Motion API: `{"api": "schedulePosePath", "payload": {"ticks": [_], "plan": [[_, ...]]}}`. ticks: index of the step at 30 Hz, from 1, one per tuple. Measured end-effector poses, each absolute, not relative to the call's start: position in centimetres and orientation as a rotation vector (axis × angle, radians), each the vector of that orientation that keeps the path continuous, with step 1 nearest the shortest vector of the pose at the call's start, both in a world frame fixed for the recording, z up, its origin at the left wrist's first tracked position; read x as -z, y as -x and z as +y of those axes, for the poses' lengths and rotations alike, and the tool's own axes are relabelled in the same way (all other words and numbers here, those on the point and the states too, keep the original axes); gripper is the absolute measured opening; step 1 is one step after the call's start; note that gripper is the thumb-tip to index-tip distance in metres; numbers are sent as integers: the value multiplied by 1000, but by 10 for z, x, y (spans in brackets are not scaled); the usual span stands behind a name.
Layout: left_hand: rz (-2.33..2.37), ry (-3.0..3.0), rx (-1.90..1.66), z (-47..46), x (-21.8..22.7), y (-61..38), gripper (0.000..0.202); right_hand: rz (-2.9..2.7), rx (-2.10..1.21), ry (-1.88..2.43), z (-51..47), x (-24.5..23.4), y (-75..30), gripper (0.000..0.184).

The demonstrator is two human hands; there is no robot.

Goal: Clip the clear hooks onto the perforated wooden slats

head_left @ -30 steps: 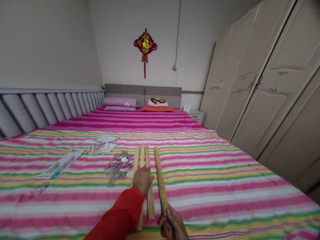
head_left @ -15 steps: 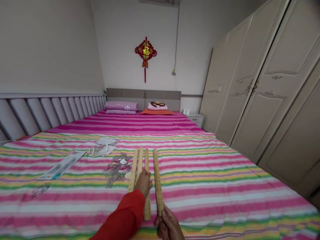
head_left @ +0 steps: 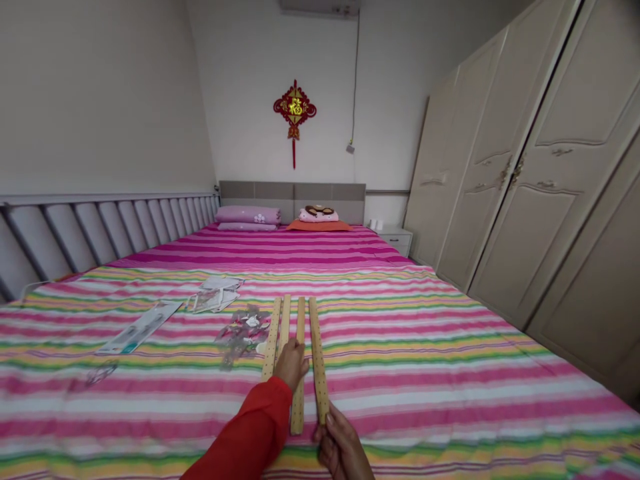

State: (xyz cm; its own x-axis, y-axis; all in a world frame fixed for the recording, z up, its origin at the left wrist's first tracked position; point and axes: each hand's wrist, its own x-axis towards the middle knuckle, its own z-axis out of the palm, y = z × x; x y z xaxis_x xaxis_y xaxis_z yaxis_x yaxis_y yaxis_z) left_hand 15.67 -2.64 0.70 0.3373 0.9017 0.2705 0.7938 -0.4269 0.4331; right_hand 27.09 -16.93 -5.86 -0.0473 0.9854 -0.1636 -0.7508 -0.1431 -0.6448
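Several long pale wooden strips with rows of small dots lie lengthwise on the striped bedsheet. My left hand (head_left: 293,363), in a red sleeve, reaches over them, its fingers closed round the middle of one wooden strip (head_left: 299,407). With fingers and thumb, my right hand (head_left: 343,441) pinches the near end of the rightmost dotted strip (head_left: 317,360). A narrow gap separates these two. Left of them rest a dotted strip (head_left: 271,340) and a plainer-looking strip (head_left: 285,317), partly hidden by my left hand. Beside these is a pile of small clear plastic packets (head_left: 245,333).
Farther left on the bedsheet (head_left: 450,373) lie white face masks (head_left: 217,293), a long flat clear package (head_left: 143,327) and a small clear looped item (head_left: 101,371). Folded bedding (head_left: 249,215) sits by the headboard (head_left: 265,193). A wardrobe (head_left: 530,227) stands along the right.
The gap between the strip under my left hand and the rightmost strip has narrowed at the far end. The view has shifted slightly. Both hands keep their hold.
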Motion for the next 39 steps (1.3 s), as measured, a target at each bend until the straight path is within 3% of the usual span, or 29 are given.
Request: {"api": "schedulePosePath", "payload": {"ticks": [7, 17, 23, 29, 35, 39], "plan": [[1574, -2331, -723, -35, -13, -161, 16, -483, -1571, 692, -171, 52, -268, 44], [1624, -1915, -1301, -76, 14, -86, 31, -311, -1547, 703, -174, 53, -267, 39], [1686, -1712, -1285, -101, 38, -75, 57, -295, -1549, 718, -174, 53, -267, 38], [1657, -1744, -1278, -106, 46, -78, 65, -339, -1527, 710, -173, 55, -266, 41], [1475, -1969, -1112, -120, 56, -65, 95, -344, -1497, 728, -173, 55, -264, 42], [1454, -2016, -1047, -128, 58, -64, 95, -396, -1469, 738, -175, 50, -264, 39]]}}
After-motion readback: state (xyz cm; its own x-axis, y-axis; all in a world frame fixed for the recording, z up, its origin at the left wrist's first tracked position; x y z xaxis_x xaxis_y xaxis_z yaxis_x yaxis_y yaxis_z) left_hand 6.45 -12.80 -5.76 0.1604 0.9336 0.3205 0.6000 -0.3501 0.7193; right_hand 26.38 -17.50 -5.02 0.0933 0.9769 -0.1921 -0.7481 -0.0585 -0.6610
